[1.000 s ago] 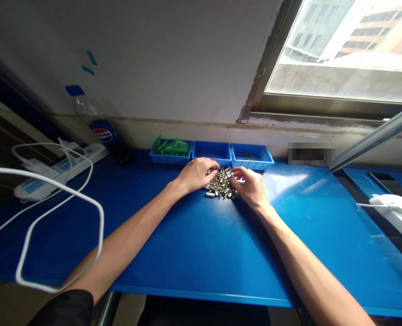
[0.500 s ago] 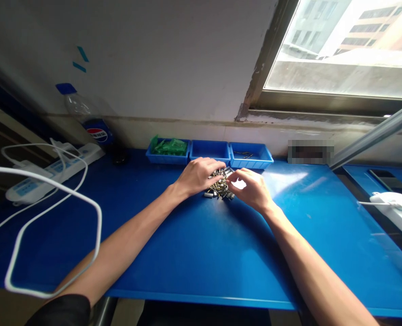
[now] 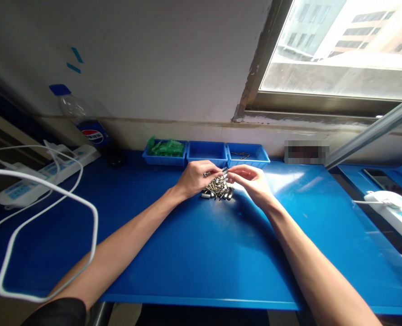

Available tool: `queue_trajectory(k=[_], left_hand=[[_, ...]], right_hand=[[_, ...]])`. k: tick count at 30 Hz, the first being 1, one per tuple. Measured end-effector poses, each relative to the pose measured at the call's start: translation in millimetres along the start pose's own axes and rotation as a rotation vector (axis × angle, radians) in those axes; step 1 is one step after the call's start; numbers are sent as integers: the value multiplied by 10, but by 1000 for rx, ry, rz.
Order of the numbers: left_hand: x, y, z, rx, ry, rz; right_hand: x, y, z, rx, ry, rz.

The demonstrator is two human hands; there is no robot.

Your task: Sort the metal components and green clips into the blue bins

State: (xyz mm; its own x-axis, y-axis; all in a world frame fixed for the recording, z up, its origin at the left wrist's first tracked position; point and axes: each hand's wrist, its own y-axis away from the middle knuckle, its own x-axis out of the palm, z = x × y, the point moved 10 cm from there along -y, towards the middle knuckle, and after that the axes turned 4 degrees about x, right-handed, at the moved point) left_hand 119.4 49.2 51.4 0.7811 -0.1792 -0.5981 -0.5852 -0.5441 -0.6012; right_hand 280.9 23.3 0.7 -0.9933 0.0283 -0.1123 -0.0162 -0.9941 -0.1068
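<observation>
A heap of small metal parts [image 3: 217,188] lies on the blue table [image 3: 194,244] in front of three blue bins. My left hand [image 3: 196,176] hovers over the heap's left side with its fingertips pinched on one small metal part. My right hand [image 3: 251,181] is just to the right of the heap, fingers curled and pinched toward the left hand's fingertips. The two hands nearly touch above the heap. What the right fingers hold is too small to make out.
Left bin [image 3: 163,151] holds green pieces, middle bin [image 3: 207,153] looks bare, right bin [image 3: 246,155] holds a few thin pins. A Pepsi bottle [image 3: 85,122], a power strip [image 3: 41,174] and a white cable loop [image 3: 51,213] lie left. Another power strip [image 3: 391,210] sits right.
Both hands have lifted off the heap and drawn together above it, fingertips now pinched toward each other. The camera view has shifted slightly.
</observation>
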Motion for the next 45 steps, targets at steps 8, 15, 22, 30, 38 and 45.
queue_trajectory(k=[8,15,22,30,38,45], left_hand=[[162,75,230,-158,-341,177],[230,97,336,-202,-311,258],[52,60,431,-282,8,67],[-142,13,477,-432,358,-163],[16,14,396,-423,549,-139],[120,49,372,-430,544,-83]], right_hand=[[-196,-25,-69,-20,-79,-208],[-310,-42,-104,-16,-53,-283],[-256,-34,-114,-7,-34,-258],[-112,-1,-29,6,74,-166],[44,9,-128,78,-39,-61],[73,-18,-223,115,-126,-25]])
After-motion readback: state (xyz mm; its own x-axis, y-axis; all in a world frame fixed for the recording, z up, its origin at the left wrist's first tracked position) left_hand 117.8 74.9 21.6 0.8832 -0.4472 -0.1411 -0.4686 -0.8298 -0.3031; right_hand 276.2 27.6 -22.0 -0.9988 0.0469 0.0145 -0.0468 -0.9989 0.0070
